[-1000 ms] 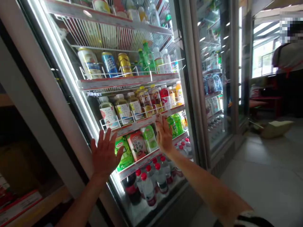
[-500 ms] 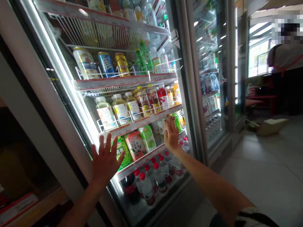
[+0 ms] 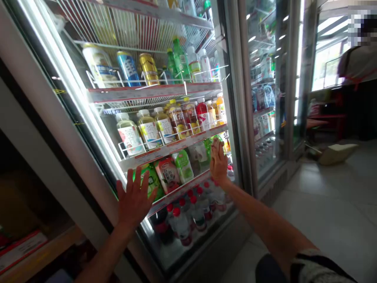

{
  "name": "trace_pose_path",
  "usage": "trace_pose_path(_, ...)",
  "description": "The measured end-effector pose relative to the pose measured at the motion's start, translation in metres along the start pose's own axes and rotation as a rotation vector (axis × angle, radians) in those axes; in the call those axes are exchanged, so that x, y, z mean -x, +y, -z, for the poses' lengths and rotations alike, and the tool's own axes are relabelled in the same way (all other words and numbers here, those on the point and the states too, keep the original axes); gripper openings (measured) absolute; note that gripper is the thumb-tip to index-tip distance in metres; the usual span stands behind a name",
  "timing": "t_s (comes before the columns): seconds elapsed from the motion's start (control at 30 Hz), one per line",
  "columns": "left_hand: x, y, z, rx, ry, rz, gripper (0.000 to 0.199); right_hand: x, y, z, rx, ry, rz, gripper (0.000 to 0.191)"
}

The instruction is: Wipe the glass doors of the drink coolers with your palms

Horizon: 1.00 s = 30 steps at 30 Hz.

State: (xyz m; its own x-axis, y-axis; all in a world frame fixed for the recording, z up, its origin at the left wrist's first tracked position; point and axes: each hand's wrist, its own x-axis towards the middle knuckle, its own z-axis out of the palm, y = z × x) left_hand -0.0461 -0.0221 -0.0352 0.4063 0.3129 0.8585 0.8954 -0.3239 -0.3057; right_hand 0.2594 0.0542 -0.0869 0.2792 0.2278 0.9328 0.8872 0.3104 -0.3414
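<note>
My left hand [image 3: 134, 200] is raised with its fingers spread, holding nothing, in front of the lower left of a glass-front drinks cooler. It partly covers a green carton [image 3: 151, 179]. A red carton [image 3: 167, 175] and a white and green carton [image 3: 183, 166] stand to its right. My right hand [image 3: 218, 162] is held up with its palm toward the glass, near the cooler's right side, its fingers extended and empty. Green packs show just behind its fingertips. Whether either hand touches the glass, I cannot tell.
Bottled teas [image 3: 149, 129] and cans [image 3: 127, 68] line the shelves above. Red-capped bottles [image 3: 198, 212] fill the bottom. A second cooler [image 3: 263, 98] stands at the right. Beyond it are a person [image 3: 357, 67] and a dustpan-like object [image 3: 338, 154] on the floor.
My right hand has shifted slightly right across the cooler front. My left hand has moved a little right and down. The shelves appear slightly higher in view.
</note>
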Motion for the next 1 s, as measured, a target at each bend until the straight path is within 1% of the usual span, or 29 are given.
trace_pose_path(0.03, 0.0, 0.0, 0.0, 0.009, -0.001, 0.0, 0.077, 0.003, -0.006, 0.0, -0.006, -0.012, 0.024, 0.051)
trace_pose_path(0.07, 0.0, 0.0, -0.001, 0.014, -0.002, -0.002, 0.077, 0.009, -0.015, 0.002, -0.014, -0.044, 0.081, 0.051)
trace_pose_path(0.17, 0.0, 0.0, 0.0, 0.005, -0.004, -0.008, 0.078, 0.03, -0.04, 0.008, -0.038, -0.207, 0.357, 0.051)
trace_pose_path(0.2, 0.0, 0.0, 0.0, -0.002, -0.003, -0.01, 0.078, 0.035, -0.043, 0.01, -0.043, -0.263, 0.446, 0.052)
trace_pose_path(0.23, 0.001, 0.0, 0.001, -0.007, -0.004, -0.012, 0.079, 0.038, -0.042, 0.012, -0.042, -0.299, 0.5, 0.053)
trace_pose_path(0.27, 0.001, 0.001, 0.001, -0.008, -0.007, -0.015, 0.079, 0.038, -0.038, 0.013, -0.033, -0.303, 0.5, 0.052)
trace_pose_path(0.3, 0.002, 0.001, 0.001, -0.007, -0.01, -0.023, 0.079, 0.036, -0.032, 0.013, -0.016, -0.28, 0.448, 0.051)
trace_pose_path(0.4, 0.002, 0.002, 0.002, -0.006, -0.017, -0.029, 0.08, 0.028, -0.016, 0.009, 0.04, -0.128, 0.169, 0.048)
trace_pose_path(0.43, 0.002, 0.003, 0.002, -0.005, -0.022, -0.025, 0.081, 0.027, -0.016, 0.006, 0.047, -0.093, 0.108, 0.048)
trace_pose_path(0.47, 0.002, 0.003, 0.002, -0.003, -0.027, -0.02, 0.082, 0.028, -0.021, 0.004, 0.043, -0.079, 0.088, 0.048)
trace_pose_path(0.5, 0.002, 0.004, 0.002, 0.001, -0.032, -0.014, 0.084, 0.032, -0.029, 0.003, 0.031, -0.084, 0.11, 0.049)
trace_pose_path(0.57, 0.004, 0.005, 0.002, 0.004, -0.034, -0.013, 0.084, 0.046, -0.054, 0.003, -0.006, -0.136, 0.23, 0.05)
trace_pose_path(0.67, 0.016, 0.006, 0.0, 0.003, -0.032, -0.053, 0.081, 0.074, -0.089, 0.007, -0.069, -0.271, 0.505, 0.051)
trace_pose_path(0.73, 0.027, 0.006, -0.002, 0.021, -0.038, -0.089, 0.079, 0.087, -0.095, 0.011, -0.098, -0.332, 0.665, 0.049)
trace_pose_path(0.77, 0.034, 0.007, -0.003, 0.032, -0.044, -0.098, 0.078, 0.09, -0.091, 0.012, -0.1, -0.343, 0.708, 0.048)
trace_pose_path(0.8, 0.039, 0.007, -0.004, 0.041, -0.05, -0.097, 0.077, 0.091, -0.082, 0.013, -0.092, -0.341, 0.712, 0.047)
trace_pose_path(0.83, 0.044, 0.007, -0.005, 0.047, -0.054, -0.092, 0.076, 0.09, -0.07, 0.014, -0.074, -0.329, 0.674, 0.047)
trace_pose_path(0.87, 0.048, 0.008, -0.006, 0.051, -0.057, -0.088, 0.075, 0.087, -0.056, 0.013, -0.047, -0.309, 0.596, 0.048)
trace_pose_path(0.93, 0.052, 0.009, -0.008, 0.053, -0.053, -0.08, 0.074, 0.079, -0.032, 0.011, 0.01, -0.245, 0.37, 0.051)
trace_pose_path(1.0, 0.051, 0.011, -0.009, 0.047, -0.035, -0.088, 0.075, 0.072, -0.021, 0.007, 0.044, -0.182, 0.159, 0.053)
